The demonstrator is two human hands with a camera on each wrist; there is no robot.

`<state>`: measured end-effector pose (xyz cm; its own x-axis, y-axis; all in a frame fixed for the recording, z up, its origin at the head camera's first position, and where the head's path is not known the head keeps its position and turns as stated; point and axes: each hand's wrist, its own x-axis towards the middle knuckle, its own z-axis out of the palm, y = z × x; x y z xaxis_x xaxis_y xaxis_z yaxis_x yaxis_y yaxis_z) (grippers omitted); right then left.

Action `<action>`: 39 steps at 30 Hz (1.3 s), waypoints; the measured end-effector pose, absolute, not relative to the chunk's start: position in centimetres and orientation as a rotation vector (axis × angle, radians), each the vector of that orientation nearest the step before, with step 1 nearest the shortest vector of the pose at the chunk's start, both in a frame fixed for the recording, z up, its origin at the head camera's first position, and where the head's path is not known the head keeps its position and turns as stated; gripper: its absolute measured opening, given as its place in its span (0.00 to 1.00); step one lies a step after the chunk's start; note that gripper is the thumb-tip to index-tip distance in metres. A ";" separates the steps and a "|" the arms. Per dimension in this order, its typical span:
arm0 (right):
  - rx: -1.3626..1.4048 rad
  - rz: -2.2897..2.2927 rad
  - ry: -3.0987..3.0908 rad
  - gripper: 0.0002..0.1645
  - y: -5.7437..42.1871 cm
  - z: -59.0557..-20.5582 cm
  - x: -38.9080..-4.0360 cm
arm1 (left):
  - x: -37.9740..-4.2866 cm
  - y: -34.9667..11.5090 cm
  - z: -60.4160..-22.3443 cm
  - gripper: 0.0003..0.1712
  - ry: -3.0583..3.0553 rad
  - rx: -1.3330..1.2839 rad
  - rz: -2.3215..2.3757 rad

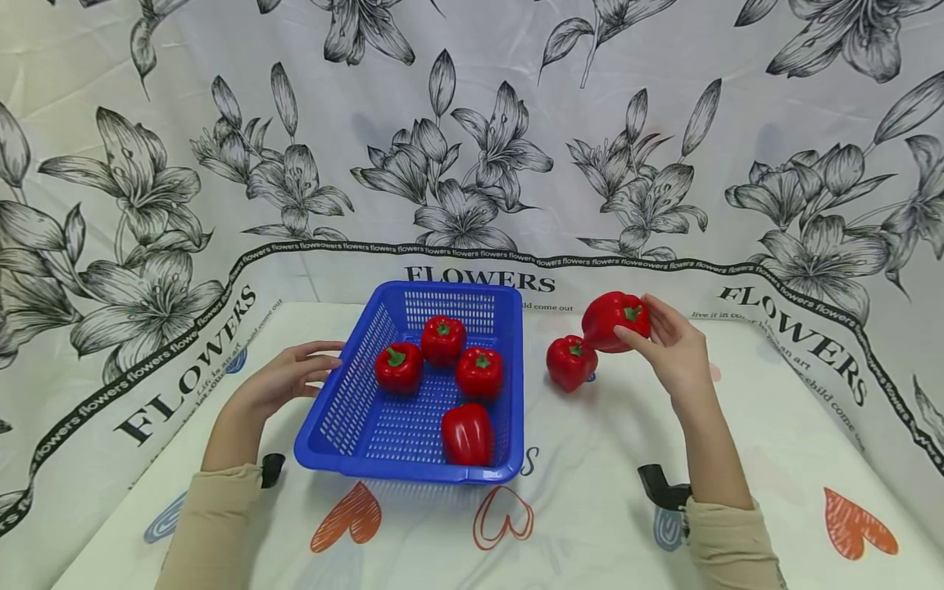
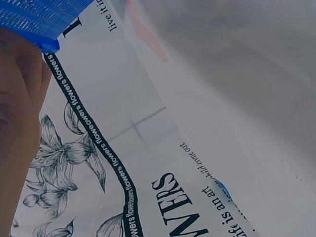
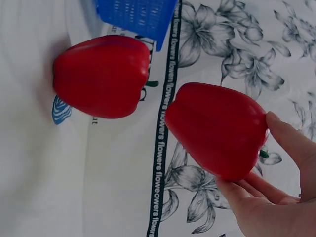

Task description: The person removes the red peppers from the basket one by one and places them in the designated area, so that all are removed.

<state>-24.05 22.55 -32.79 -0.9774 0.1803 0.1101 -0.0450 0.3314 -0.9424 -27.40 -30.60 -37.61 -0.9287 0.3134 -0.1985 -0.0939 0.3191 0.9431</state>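
Observation:
My right hand holds a red bell pepper up off the table, thumb on one side and fingers on the other. In the right wrist view this bell pepper has its green stem turned toward the palm. Just left of it a second bell pepper stands on the cloth. The left hand is at the left side of a blue plastic basket, its loosely bent fingertips at the rim. Inside the basket are several red bell peppers, one lying on its side near the front.
A white cloth printed with hearts and lettering covers the table. Behind it hangs a flower-printed curtain. Black straps with dark mounts are on both wrists.

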 end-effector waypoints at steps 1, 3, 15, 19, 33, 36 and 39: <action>-0.134 1.700 -2.400 0.48 22.7 -32.9 -24.0 | -27.4 -30.6 -37.6 0.35 2.247 0.196 1.640; -0.158 1.682 -2.411 0.49 22.9 -33.0 -24.1 | -27.4 -30.6 -37.6 0.35 2.250 0.199 1.636; -0.237 1.640 -2.459 0.49 24.0 -34.2 -23.9 | -27.3 -30.6 -37.6 0.34 2.238 0.205 1.643; -0.263 1.612 -2.484 0.49 24.2 -34.7 -24.1 | -27.3 -30.6 -37.6 0.34 2.237 0.212 1.647; -0.320 1.621 -2.510 0.48 24.9 -36.6 -24.7 | -27.3 -30.6 -37.7 0.33 2.232 0.221 1.665; -0.322 1.616 -2.516 0.49 25.1 -37.1 -24.8 | -27.3 -30.6 -37.7 0.33 2.232 0.223 1.668; -0.327 1.616 -2.512 0.49 25.2 -37.5 -24.9 | -27.3 -30.6 -37.7 0.33 2.230 0.227 1.667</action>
